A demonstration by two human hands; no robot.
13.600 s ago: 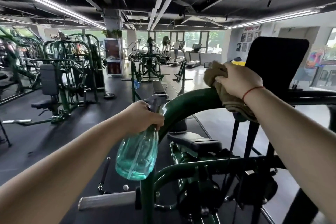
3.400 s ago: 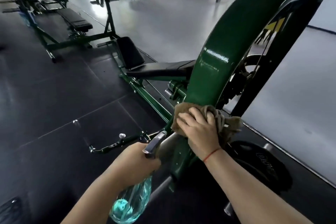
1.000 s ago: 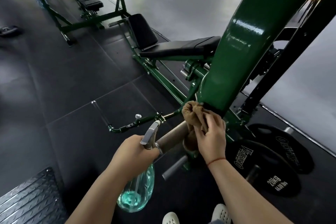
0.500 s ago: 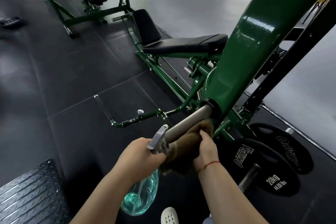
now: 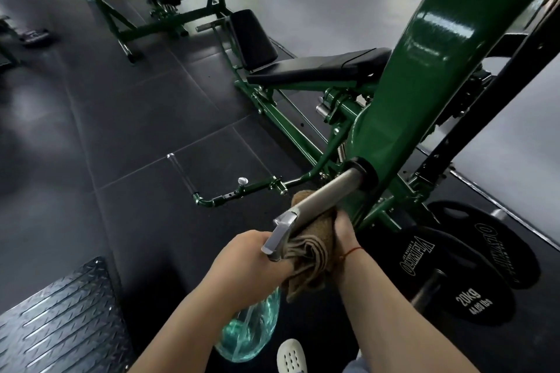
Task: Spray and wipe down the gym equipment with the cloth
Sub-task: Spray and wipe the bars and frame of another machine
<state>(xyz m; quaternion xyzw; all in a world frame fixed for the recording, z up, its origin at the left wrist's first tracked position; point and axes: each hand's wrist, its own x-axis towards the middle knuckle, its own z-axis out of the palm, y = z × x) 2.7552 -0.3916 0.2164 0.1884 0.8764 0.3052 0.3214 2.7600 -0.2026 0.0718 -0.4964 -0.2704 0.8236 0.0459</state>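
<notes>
right hand (image 5: 344, 232) grips the cloth (image 5: 306, 254) against the steel bar (image 5: 328, 191) at the green arm's (image 5: 424, 76) foot; left hand (image 5: 251, 260) holds the spray bottle (image 5: 250, 333); wiping judged part done, seat (image 5: 318, 65) apparently outstanding.

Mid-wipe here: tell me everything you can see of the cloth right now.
The cloth is tan-brown, terry-like, bunched into loose folds. It cups the underside of the silver bar near its free end, one corner showing above it. The right hand grips it from the right; lower folds hang loose. The grey head of the spray bottle, held in the left hand, overlaps its left edge.
</notes>
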